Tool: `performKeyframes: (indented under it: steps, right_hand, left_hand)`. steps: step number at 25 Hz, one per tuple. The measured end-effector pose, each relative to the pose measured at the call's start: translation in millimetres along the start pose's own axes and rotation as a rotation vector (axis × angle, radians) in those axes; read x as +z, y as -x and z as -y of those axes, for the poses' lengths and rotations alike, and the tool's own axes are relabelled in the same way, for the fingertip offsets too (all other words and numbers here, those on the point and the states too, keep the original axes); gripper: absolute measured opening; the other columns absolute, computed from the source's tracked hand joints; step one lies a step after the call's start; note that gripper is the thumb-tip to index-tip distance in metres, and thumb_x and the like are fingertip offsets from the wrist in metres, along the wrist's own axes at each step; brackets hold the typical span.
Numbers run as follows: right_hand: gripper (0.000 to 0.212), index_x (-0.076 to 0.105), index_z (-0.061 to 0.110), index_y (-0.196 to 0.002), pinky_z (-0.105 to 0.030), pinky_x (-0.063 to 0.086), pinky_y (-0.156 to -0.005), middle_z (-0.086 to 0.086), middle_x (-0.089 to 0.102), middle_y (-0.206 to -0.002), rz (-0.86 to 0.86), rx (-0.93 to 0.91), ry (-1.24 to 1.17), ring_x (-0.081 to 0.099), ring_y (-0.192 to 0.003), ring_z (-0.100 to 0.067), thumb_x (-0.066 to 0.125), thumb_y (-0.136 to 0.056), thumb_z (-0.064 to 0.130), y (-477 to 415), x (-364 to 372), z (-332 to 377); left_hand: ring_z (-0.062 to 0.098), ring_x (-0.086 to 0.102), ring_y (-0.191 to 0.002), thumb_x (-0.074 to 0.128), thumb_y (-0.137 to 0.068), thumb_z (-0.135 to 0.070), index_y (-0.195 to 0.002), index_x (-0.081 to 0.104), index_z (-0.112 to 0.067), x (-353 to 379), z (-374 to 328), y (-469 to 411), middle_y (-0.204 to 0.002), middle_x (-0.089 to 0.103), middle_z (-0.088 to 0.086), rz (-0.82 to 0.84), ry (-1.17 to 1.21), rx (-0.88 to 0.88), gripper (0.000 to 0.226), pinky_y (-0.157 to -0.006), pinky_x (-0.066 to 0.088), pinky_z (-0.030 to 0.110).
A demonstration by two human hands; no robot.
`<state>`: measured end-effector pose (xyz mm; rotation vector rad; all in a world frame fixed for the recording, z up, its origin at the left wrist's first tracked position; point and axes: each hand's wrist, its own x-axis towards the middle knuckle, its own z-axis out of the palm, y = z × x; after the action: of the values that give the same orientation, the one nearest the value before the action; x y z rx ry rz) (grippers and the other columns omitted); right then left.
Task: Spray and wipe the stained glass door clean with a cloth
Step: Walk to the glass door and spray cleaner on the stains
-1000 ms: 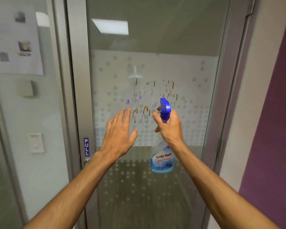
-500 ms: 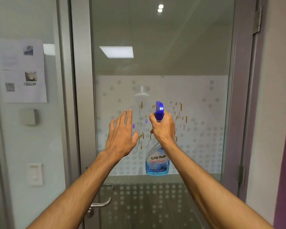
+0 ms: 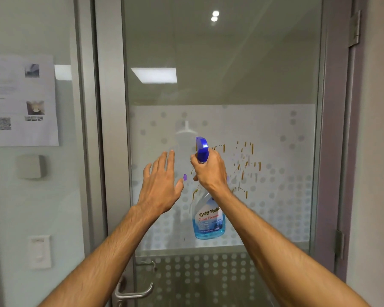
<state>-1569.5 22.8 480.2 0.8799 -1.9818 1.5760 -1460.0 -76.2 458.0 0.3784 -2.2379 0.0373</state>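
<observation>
At the far left, a paper notice (image 3: pixel 23 99) is fixed to the side glass panel, clear of the work area. Next, the left hand (image 3: pixel 160 187) is raised in front of the glass door (image 3: pixel 220 63), fingers (image 3: pixel 164 161) spread and holding nothing; whether the palm touches the glass cannot be determined. No cloth is visible in this view. Below it, the door handle (image 3: pixel 134 292) projects from the frame. To the right, the right hand (image 3: pixel 211 171) is closed around the neck of the spray bottle (image 3: pixel 208 220), with its fingers wrapped at the trigger; the trigger itself is hidden. The bottle is held in the air just before the frosted band of the door, at mid-height. Its long axis runs near vertical, base down, with the blue nozzle head (image 3: pixel 201 149) uppermost and directed away from the person toward the glass. The brown stains (image 3: pixel 245 165) lie mainly to the right of the nozzle. Probable faults: spray lands left of the stain cluster because the nozzle is offset from it; mist wets the open left hand because it is close to the nozzle; liquid runs down the pane toward the handle because no cloth is ready to catch it.
</observation>
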Motion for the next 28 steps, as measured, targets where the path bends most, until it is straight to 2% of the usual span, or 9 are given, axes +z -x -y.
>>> performKeyframes:
  steps: [2, 4, 7, 13, 18, 21, 23, 25, 28]
  right_hand:
    - [0.021, 0.055, 0.022, -0.103, -0.05, 0.062, -0.075, -0.009, 0.065, -0.101, 0.004, 0.007, -0.02, 0.071, -0.077, -0.028, 0.064, -0.096, 0.04, -3, 3, 0]
    - [0.017, 0.053, 0.026, -0.096, -0.051, 0.062, -0.076, -0.01, 0.066, -0.1, 0.004, 0.006, -0.028, 0.071, -0.078, -0.03, 0.064, -0.095, 0.038, -6, 5, 1]
    - [0.022, 0.049, 0.03, -0.083, -0.051, 0.062, -0.075, -0.011, 0.066, -0.096, -0.009, 0.009, 0.011, 0.071, -0.075, -0.028, 0.063, -0.096, 0.04, -7, 8, 3]
    - [0.018, 0.053, 0.02, -0.101, -0.046, 0.063, -0.073, -0.011, 0.064, -0.104, -0.075, 0.025, -0.025, 0.072, -0.072, -0.026, 0.063, -0.098, 0.035, -8, -5, -6]
    - [0.018, 0.052, 0.021, -0.092, -0.042, 0.062, -0.067, -0.012, 0.066, -0.097, -0.117, 0.052, 0.006, 0.072, -0.067, -0.023, 0.062, -0.098, 0.035, -13, -26, -19]
    - [0.019, 0.054, 0.017, -0.094, -0.028, 0.053, -0.055, -0.013, 0.067, -0.096, -0.147, 0.07, 0.004, 0.072, -0.069, -0.024, 0.063, -0.098, 0.034, -18, -43, -32]
    - [0.019, 0.052, 0.018, -0.099, -0.024, 0.049, -0.055, -0.01, 0.064, -0.101, -0.177, 0.082, -0.015, 0.072, -0.073, -0.026, 0.063, -0.098, 0.034, -21, -58, -41]
    - [0.02, 0.053, 0.018, -0.102, -0.025, 0.05, -0.056, -0.007, 0.064, -0.102, -0.21, 0.102, -0.029, 0.072, -0.075, -0.027, 0.064, -0.098, 0.034, -26, -77, -50]
    - [0.019, 0.055, 0.017, -0.099, -0.032, 0.056, -0.059, -0.003, 0.065, -0.086, -0.246, 0.137, -0.012, 0.073, -0.073, -0.027, 0.064, -0.097, 0.034, -33, -103, -65]
  left_hand:
    - [0.025, 0.018, -0.153, 0.049, -0.098, -0.041, -0.159, 0.004, -0.013, 3, 5, -3, -0.166, 0.016, 0.012, -0.001, 0.001, 0.01, 0.081, -0.125, 0.017, 0.047]
    - [0.025, 0.018, -0.153, 0.049, -0.098, -0.041, -0.159, 0.004, -0.013, 5, 8, -5, -0.166, 0.016, 0.012, -0.001, 0.001, 0.019, 0.081, -0.125, 0.017, 0.047]
    - [0.025, 0.018, -0.153, 0.048, -0.098, -0.041, -0.159, 0.004, -0.013, 8, 11, -8, -0.166, 0.015, 0.011, 0.014, 0.006, 0.03, 0.08, -0.125, 0.016, 0.047]
    - [0.025, 0.019, -0.153, 0.048, -0.098, -0.041, -0.159, 0.005, -0.013, 14, 11, -11, -0.166, 0.017, 0.011, 0.018, 0.025, 0.055, 0.079, -0.125, 0.017, 0.048]
    - [0.024, 0.019, -0.153, 0.046, -0.099, -0.041, -0.159, 0.004, -0.013, 21, -4, -14, -0.166, 0.016, 0.01, 0.027, 0.02, 0.052, 0.078, -0.124, 0.018, 0.048]
    - [0.024, 0.019, -0.152, 0.047, -0.098, -0.041, -0.159, 0.005, -0.012, 27, -19, -16, -0.166, 0.016, 0.01, 0.022, 0.025, 0.059, 0.079, -0.124, 0.018, 0.047]
    - [0.024, 0.02, -0.152, 0.048, -0.098, -0.04, -0.159, 0.007, -0.011, 30, -30, -18, -0.166, 0.017, 0.011, 0.018, 0.029, 0.076, 0.079, -0.123, 0.019, 0.048]
    - [0.024, 0.019, -0.152, 0.048, -0.098, -0.04, -0.158, 0.007, -0.01, 35, -42, -19, -0.165, 0.018, 0.011, 0.021, 0.021, 0.089, 0.079, -0.123, 0.019, 0.048]
    - [0.023, 0.019, -0.152, 0.047, -0.098, -0.04, -0.159, 0.006, -0.01, 42, -61, -20, -0.166, 0.016, 0.011, 0.031, 0.025, 0.089, 0.079, -0.123, 0.018, 0.048]
